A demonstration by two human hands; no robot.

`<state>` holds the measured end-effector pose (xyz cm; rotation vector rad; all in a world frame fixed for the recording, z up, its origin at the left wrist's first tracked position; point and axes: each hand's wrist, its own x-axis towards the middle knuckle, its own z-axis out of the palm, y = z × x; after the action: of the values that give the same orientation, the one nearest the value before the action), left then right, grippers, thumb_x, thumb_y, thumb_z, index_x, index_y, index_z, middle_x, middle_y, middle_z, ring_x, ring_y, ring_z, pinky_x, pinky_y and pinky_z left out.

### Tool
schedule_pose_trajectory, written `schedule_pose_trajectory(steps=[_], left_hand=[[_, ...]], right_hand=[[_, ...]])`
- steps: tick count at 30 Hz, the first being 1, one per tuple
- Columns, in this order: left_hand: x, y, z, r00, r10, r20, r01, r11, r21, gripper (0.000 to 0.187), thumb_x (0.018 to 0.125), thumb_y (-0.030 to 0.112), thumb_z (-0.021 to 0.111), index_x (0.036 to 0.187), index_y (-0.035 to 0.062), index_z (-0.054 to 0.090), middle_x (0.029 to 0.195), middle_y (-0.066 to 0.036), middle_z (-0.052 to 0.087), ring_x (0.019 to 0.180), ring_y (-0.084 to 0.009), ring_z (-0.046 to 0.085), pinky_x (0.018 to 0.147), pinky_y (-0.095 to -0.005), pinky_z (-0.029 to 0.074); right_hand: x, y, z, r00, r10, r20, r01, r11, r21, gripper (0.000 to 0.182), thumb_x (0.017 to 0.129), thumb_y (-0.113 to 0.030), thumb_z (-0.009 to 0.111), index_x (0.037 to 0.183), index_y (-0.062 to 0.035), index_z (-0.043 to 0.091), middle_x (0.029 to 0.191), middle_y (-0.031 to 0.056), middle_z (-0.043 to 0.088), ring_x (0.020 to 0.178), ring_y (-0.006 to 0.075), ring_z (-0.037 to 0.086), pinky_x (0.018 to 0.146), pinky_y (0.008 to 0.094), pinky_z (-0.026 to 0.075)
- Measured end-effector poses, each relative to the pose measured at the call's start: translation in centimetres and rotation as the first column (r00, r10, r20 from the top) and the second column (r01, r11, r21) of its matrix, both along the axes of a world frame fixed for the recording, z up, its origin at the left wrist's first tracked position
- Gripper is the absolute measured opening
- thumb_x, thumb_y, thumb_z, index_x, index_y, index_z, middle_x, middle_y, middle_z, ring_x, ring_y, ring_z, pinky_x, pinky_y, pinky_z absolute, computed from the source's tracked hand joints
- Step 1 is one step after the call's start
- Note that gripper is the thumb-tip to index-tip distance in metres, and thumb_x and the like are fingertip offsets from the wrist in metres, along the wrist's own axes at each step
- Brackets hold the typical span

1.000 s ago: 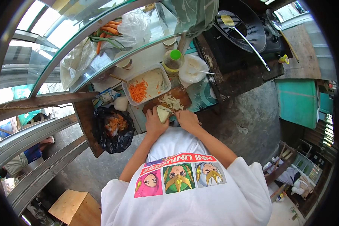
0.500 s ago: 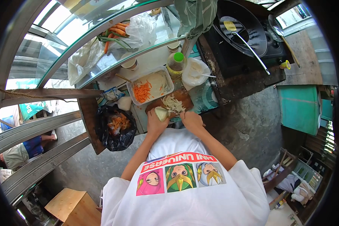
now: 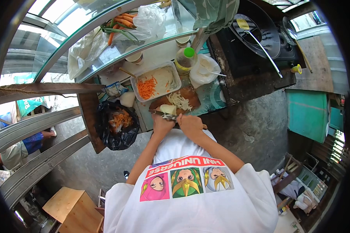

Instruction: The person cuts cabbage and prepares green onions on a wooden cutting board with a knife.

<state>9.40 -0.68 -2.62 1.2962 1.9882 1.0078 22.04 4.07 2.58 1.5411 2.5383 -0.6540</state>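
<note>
My right hand [image 3: 191, 126] is closed round a knife, whose handle end [image 3: 205, 127] pokes out on its right. The knife blade [image 3: 156, 112] lies crosswise at the near edge of the brown cutting board [image 3: 191, 93]. Just beyond the blade is a pale cabbage chunk [image 3: 168, 108]. Close by the blade's left end, my left hand [image 3: 163, 126] has its fingers curled; what they grip is partly hidden. Shredded cabbage [image 3: 179, 101] is heaped on the board. Behind it stands a white tub [image 3: 172, 74] with grated carrot [image 3: 147, 87].
A black bag of peelings [image 3: 118, 123] hangs at the left. Behind the board are a green-capped bottle [image 3: 185, 61] and a white bagged container [image 3: 203, 71]. A wok [image 3: 262, 42] sits on the stove at right. Carrots [image 3: 122, 22] lie behind glass.
The cabbage chunk, earlier upright against my left hand, now sits farther forward on the board with the blade in front of it. My right hand has shifted slightly left, and the view has tilted a little.
</note>
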Motion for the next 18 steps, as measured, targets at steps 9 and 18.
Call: schedule_pose_trajectory(steps=[9,18], left_hand=[[-0.1,-0.2,0.4,0.991,-0.080,-0.104,0.061,0.982,-0.176,0.048,0.069,0.034,0.072,0.105,0.0046,0.060,0.106,-0.018,0.056,0.102,-0.0408,0.046,0.091,-0.0469,0.036],[-0.4,-0.5,-1.3,0.990,-0.062,-0.130,0.011,0.935,-0.355,0.067,0.066,0.036,0.072,0.119,0.0007,0.050,0.120,-0.029,0.046,0.111,-0.0445,0.040,0.096,-0.0470,0.036]], right_hand=[[-0.7,0.5,-0.6,0.997,0.006,0.078,0.003,0.993,-0.114,0.045,0.092,-0.027,0.039,0.064,-0.0056,0.067,0.062,0.0154,0.064,0.056,0.0317,0.065,0.054,0.0411,0.053],[-0.6,1.2,-0.8,0.994,-0.026,0.103,0.043,0.985,-0.170,0.048,0.093,-0.029,0.036,0.069,-0.0039,0.068,0.069,0.0178,0.066,0.063,0.0340,0.066,0.059,0.0433,0.053]])
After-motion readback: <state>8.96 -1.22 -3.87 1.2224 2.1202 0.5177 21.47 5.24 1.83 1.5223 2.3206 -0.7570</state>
